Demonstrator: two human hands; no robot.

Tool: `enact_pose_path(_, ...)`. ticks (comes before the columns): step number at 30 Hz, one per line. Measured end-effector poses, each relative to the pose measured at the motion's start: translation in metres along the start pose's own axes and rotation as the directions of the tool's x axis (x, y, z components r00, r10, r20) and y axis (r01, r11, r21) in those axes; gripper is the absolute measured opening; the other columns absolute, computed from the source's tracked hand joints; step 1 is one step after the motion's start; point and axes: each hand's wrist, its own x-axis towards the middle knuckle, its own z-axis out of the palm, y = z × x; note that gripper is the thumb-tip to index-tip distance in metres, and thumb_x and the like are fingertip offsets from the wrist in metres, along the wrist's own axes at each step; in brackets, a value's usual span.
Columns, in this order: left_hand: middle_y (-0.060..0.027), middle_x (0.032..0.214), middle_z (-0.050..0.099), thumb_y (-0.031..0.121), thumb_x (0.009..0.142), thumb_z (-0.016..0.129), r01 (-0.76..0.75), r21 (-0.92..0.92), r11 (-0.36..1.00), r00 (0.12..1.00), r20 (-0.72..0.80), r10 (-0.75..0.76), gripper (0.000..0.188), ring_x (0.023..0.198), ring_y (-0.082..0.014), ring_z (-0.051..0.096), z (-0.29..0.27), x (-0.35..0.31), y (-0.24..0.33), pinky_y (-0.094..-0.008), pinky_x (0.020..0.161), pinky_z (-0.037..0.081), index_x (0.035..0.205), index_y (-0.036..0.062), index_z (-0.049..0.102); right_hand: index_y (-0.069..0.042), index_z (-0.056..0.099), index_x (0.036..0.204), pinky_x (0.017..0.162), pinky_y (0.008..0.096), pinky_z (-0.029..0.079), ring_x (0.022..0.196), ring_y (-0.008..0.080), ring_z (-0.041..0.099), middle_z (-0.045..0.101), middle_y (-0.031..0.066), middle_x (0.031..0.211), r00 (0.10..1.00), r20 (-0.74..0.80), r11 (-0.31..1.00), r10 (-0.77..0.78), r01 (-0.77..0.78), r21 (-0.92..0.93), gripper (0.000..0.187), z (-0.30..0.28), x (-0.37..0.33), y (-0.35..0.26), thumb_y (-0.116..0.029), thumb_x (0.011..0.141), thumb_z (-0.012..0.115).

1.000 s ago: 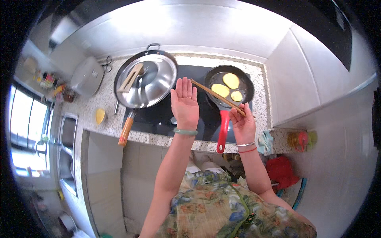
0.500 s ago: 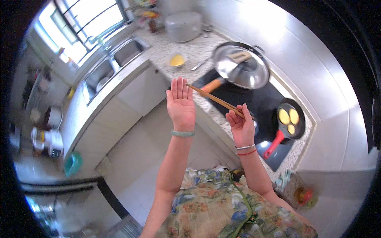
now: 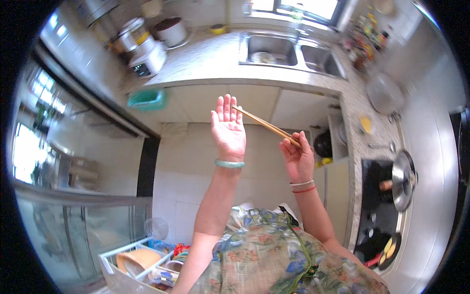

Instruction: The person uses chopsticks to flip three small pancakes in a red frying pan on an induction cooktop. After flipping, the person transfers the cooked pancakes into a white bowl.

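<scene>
My right hand (image 3: 297,157) is closed around a pair of wooden chopsticks (image 3: 267,125), gripping them near their upper ends. The chopsticks slant up and left, their tips reaching the fingers of my left hand (image 3: 228,128). That left hand is held palm up with fingers stretched, and nothing lies on its palm. A green bangle circles my left wrist. Both hands are in the air over the floor. At the lower right, a small frying pan (image 3: 390,250) with a red handle holds yellow rounds on the black cooktop (image 3: 374,215).
A larger pan with a shiny lid (image 3: 402,180) sits on the cooktop. Beyond it are a small yellow bowl (image 3: 365,124) and a lidded pot (image 3: 384,93). The double sink (image 3: 271,49) lies at the back. A teal bin (image 3: 147,99) hangs at the counter edge; a drawer basket (image 3: 110,274) stands lower left.
My view has swung left, so the cooktop now lies at the right edge and the sink is ahead. Both hands and the chopsticks keep nearly the same pose.
</scene>
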Motion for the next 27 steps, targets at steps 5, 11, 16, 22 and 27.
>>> enact_pose_path(5,-0.0113,0.146,0.047,0.036,0.108,0.031,-0.219,-0.002,0.976,0.967,-0.135,0.216,0.05,0.14,-0.0261,0.04,-0.039,0.045,0.097,-0.0429,0.117,0.034,0.145,0.0039,0.04,-0.003,0.066,0.099,0.077,0.0397,0.062,0.082,0.0239,0.074,0.072,0.011,0.089,0.979,0.095,0.976,0.181,-0.168,-0.136,0.025,0.063,0.042,0.088,-0.027,0.1,0.059)
enact_pose_path(11,-0.0089,0.152,0.042,0.039,0.107,0.033,-0.345,0.047,0.937,0.913,-0.215,0.347,0.054,0.141,-0.0213,0.038,-0.078,0.095,0.182,-0.0386,0.117,0.032,0.151,0.0055,0.033,-0.003,0.066,0.097,0.074,0.0376,0.062,0.081,0.0242,0.074,0.072,0.0112,0.087,0.927,0.115,0.923,0.356,-0.33,-0.2,0.025,0.125,0.093,0.178,-0.027,0.1,0.06)
enact_pose_path(16,-0.0107,0.15,0.044,0.039,0.108,0.031,-0.408,0.043,0.912,0.866,-0.297,0.401,0.054,0.141,-0.0235,0.039,-0.114,0.17,0.232,-0.0413,0.118,0.032,0.149,0.0046,0.035,-0.002,0.065,0.096,0.073,0.0367,0.062,0.079,0.024,0.073,0.071,0.0117,0.087,0.907,0.156,0.902,0.39,-0.343,-0.264,0.026,0.173,0.156,0.247,-0.027,0.1,0.06)
enact_pose_path(22,-0.0097,0.149,0.046,0.039,0.108,0.03,-0.379,0.091,0.921,0.808,-0.452,0.377,0.054,0.136,-0.0232,0.046,-0.151,0.249,0.281,-0.0414,0.114,0.037,0.149,0.0044,0.036,0.0,0.064,0.095,0.072,0.0368,0.062,0.077,0.0251,0.073,0.07,0.0127,0.087,0.931,0.094,0.895,0.353,-0.307,-0.325,0.028,0.222,0.226,0.339,-0.028,0.1,0.06)
enact_pose_path(27,-0.0097,0.152,0.042,0.04,0.108,0.031,-0.345,0.117,0.931,0.795,-0.491,0.357,0.056,0.137,-0.0223,0.044,-0.195,0.306,0.31,-0.041,0.113,0.038,0.151,0.0048,0.032,0.002,0.064,0.097,0.072,0.0381,0.063,0.076,0.0268,0.073,0.069,0.0141,0.089,0.953,0.017,0.876,0.303,-0.271,-0.398,0.027,0.241,0.268,0.4,-0.025,0.099,0.061)
